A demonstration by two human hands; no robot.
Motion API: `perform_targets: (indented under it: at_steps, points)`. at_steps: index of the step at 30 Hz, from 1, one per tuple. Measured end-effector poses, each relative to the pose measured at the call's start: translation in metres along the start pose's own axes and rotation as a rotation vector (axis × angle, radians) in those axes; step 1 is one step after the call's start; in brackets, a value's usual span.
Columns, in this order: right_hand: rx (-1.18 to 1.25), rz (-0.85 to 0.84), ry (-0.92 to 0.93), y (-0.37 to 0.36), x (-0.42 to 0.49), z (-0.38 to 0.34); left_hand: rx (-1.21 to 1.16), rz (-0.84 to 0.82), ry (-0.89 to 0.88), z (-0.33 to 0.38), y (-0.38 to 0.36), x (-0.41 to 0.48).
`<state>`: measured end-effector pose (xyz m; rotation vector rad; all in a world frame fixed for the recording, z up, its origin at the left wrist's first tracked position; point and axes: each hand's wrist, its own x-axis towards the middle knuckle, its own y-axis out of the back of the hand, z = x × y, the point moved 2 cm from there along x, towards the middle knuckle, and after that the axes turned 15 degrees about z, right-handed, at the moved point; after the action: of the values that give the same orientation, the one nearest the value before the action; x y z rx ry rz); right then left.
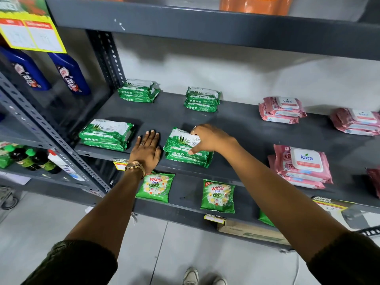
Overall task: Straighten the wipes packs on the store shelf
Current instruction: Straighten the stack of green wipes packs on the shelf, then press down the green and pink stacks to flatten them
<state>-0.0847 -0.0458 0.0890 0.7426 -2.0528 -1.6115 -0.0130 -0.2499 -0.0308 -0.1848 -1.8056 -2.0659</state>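
Blue bottles (70,75): at ten o'clock from our hands we see two of them upright on the neighbouring rack, under a yellow sign (30,31).
Shelf (236,128): a dark grey board that carries all the wipes; we stand in front of it.
Front-left green stack (107,134): two Origami aloe packs, one on the other, near the shelf's front edge at nine o'clock from our left hand.
Back-left green stack (138,91): against the wall at eleven o'clock, close to the slotted upright.
Left hand (147,150): we hold it flat on bare shelf, palm down and fingers spread, gripping nothing; it lies between the two front green stacks, just beside the middle one, with a watch (134,166) on the wrist.
Middle green stack (188,148): the one we are working on, near the front edge and turned a little askew to it.
Right hand (207,138): we have it curled over the stack's far right corner, thumb pressed on the top pack's face, fingers wrapped round its edge.
Back-middle green stack (202,98): at twelve o'clock by the wall.
Pink Kara stacks (301,165): at three o'clock, well apart from the green ones, some in front and some behind.
Wheel sachets (218,195): two on the shelf below, at six o'clock.
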Motion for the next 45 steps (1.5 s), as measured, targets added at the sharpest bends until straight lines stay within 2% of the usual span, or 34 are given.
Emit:
perform_targets:
  at_steps: [4,12,18,20,22,24,25,26,29,31,33,37,42,45]
  points:
    - [-0.064,-0.048,0.048,0.000,-0.005,0.000,-0.007,-0.007,-0.004,-0.001,-0.001,0.000]
    - [-0.082,0.062,0.059,-0.007,-0.012,-0.002,-0.002,-0.035,-0.003,0.000,0.000,-0.001]
    - [-0.096,0.065,0.059,-0.013,-0.013,-0.002,-0.053,-0.087,0.027,0.002,0.005,0.000]
    - [-0.093,0.052,0.056,-0.010,-0.018,-0.001,-0.134,-0.154,0.096,0.001,0.008,0.007]
    - [-0.045,0.072,0.043,-0.004,-0.028,0.002,-0.272,-0.200,0.268,0.003,0.017,0.019]
    - [0.020,0.162,-0.001,0.005,-0.043,0.012,-0.427,-0.090,0.477,0.014,0.032,0.027]
    - [0.041,0.215,-0.034,0.009,-0.050,0.019,-0.467,0.011,0.514,0.023,0.040,0.027]
    - [0.055,0.268,-0.078,0.012,-0.058,0.029,-0.474,0.107,0.475,0.036,0.047,0.026]
    - [0.059,0.390,-0.225,0.020,-0.079,0.064,-0.447,0.278,0.169,0.081,0.064,0.020]
    - [0.038,0.448,-0.320,0.024,-0.091,0.090,-0.382,0.228,-0.018,0.109,0.067,0.019]
    - [-0.005,0.475,-0.413,0.029,-0.103,0.116,-0.281,0.138,-0.131,0.130,0.059,0.022]
    - [-0.100,0.390,-0.559,0.032,-0.125,0.162,-0.102,-0.003,-0.014,0.143,0.037,0.023]
    - [-0.129,0.347,-0.552,0.016,-0.153,0.183,-0.063,0.097,0.011,0.146,0.028,0.004]
    - [-0.210,0.371,-0.539,0.002,-0.159,0.181,-0.053,0.102,0.010,0.144,0.024,0.004]
